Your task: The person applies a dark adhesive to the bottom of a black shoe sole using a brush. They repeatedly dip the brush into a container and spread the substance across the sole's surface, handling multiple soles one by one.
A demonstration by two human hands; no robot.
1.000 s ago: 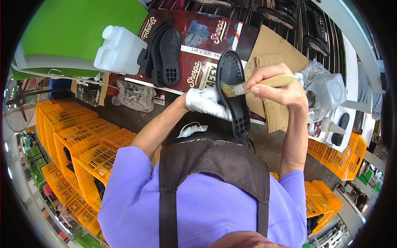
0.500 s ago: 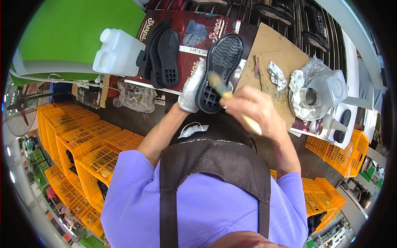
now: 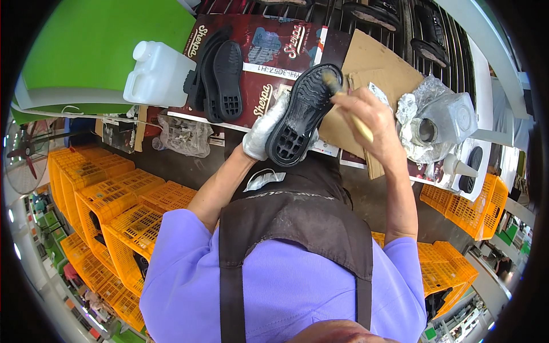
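My left hand (image 3: 266, 130), in a white glove, grips a black shoe sole (image 3: 304, 108) from beneath and along its left edge. The sole's inner face is turned up, with a grid of square hollows at the heel end near me and wavy ridges toward the toe. Bare and closed, my right hand (image 3: 369, 117) holds a brush (image 3: 361, 127) by its pale handle. Its bristles touch the toe part of the sole. Left of these, more black soles (image 3: 229, 74) lie on dark red cardboard (image 3: 257, 54).
A white plastic jug (image 3: 160, 74) stands at the left. On the right, a plastic-wrapped clear container (image 3: 449, 123) sits beside brown cardboard (image 3: 372, 54). Black shoes (image 3: 426, 34) rest on a roller rack at the back. Orange crates (image 3: 123, 211) stack up on the left, with another crate (image 3: 474, 206) at right.
The brush has moved from the sole's middle up to its toe end. My left hand has tilted the sole and brought it slightly right and nearer me.
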